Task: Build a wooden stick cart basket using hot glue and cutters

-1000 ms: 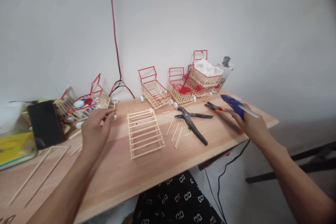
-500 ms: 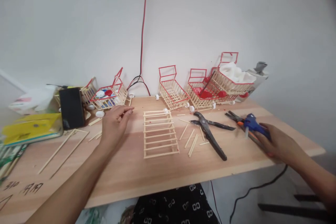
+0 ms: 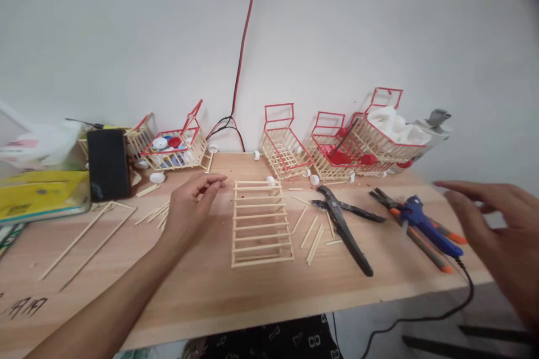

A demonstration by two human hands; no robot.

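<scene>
My left hand (image 3: 191, 205) is loosely bent beside the stick frame, with thumb and index tips near each other and nothing visible in it. That frame (image 3: 261, 227), a ladder-like box of thin wooden sticks, lies on the table in front of me. At the right edge, my right hand (image 3: 497, 230) is open, its index finger stretched out and its thumb apart. Just left of it lies a blue glue gun (image 3: 427, 227) with a black cord, resting over orange-handled pliers (image 3: 421, 244). Black-handled cutters (image 3: 343, 224) and several short sticks (image 3: 314, 238) lie between the frame and the glue gun.
Small stick carts with red rims, such as one cart (image 3: 286, 148), stand along the wall. One cart (image 3: 172, 148) holds bottle caps. A black phone (image 3: 109, 165) leans near a yellow packet (image 3: 42, 193). Two long sticks joined by a short one (image 3: 99, 241) lie at left.
My right hand has let go of the glue gun and moved right, away from it. The glue gun now lies on the pliers. My view has shifted slightly; my left hand stays beside the frame.
</scene>
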